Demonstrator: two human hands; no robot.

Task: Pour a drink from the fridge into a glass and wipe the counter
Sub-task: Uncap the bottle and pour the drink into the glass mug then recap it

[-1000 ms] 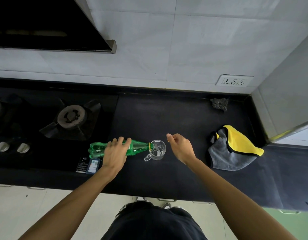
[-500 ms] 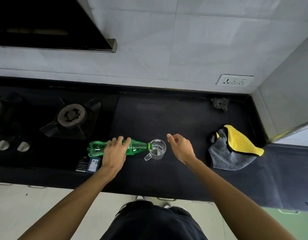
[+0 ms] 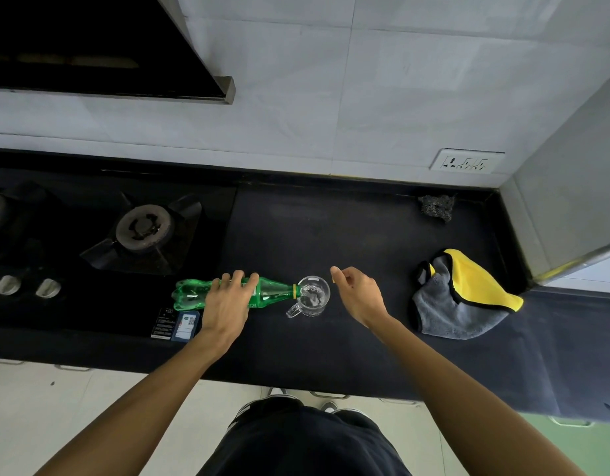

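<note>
The person's left hand point(image 3: 226, 304) is gripping a green plastic bottle point(image 3: 272, 292) at centre frame, fingers curled over its body, holding it tipped sideways with its mouth at the rim of a clear glass mug point(image 3: 313, 297) that is standing on the black surface point(image 3: 331, 228). Clear liquid is showing inside the mug. The right hand point(image 3: 360, 293) is hovering just right of the mug with fingers curled inward; whether it is holding anything cannot be told. A grey-and-yellow cloth point(image 3: 461, 300) is lying crumpled further right.
</note>
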